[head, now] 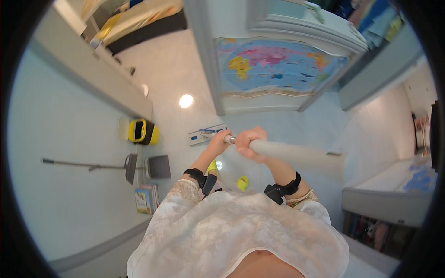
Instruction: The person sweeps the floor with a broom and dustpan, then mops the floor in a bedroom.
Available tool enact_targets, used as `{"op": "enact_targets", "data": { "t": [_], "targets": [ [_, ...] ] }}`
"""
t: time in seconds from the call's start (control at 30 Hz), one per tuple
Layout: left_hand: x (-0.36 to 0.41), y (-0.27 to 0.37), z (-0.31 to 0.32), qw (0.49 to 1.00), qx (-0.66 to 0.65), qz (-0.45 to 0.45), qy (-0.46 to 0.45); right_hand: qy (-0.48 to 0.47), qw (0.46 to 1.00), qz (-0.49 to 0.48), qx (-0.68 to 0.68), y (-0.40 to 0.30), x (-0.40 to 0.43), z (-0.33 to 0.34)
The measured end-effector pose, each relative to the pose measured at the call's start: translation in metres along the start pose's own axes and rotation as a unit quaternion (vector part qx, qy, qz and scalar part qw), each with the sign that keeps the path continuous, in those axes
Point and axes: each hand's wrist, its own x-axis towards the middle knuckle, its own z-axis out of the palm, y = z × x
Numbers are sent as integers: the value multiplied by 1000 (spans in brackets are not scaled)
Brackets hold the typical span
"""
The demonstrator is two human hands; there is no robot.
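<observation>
Both my hands are closed around the pole of a flat mop. My left hand [221, 141] grips the lower part, close to a metal section. Just to its right, my right hand [251, 143] is wrapped around the start of the thick white handle [288, 148], whose far end runs to the right and is blurred. Beyond my left hand, the flat mop head [198, 137], white with blue clips, lies on the floor and is partly hidden by that hand. Yellow-green slippers [242, 183] show below, near my feet.
A yellow and black bin [139, 131] stands at the left wall, with a dustpan [160, 166], a long-handled broom [130, 169] and upright books [146, 199] nearby. Ahead, a world map [274, 66] hangs between door frames. A bed [149, 21] lies beyond the doorway.
</observation>
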Motion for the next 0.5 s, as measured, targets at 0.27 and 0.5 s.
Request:
{"op": "enact_targets", "data": {
  "t": [0.27,0.5],
  "targets": [
    [-63,-60,-79,998,41,-53,4,-66,992,-103,-6,75,22,107],
    [-48,-144,-148,996,85,-32,-3,-126,983,-129,-42,155,67,152]
  ]
}}
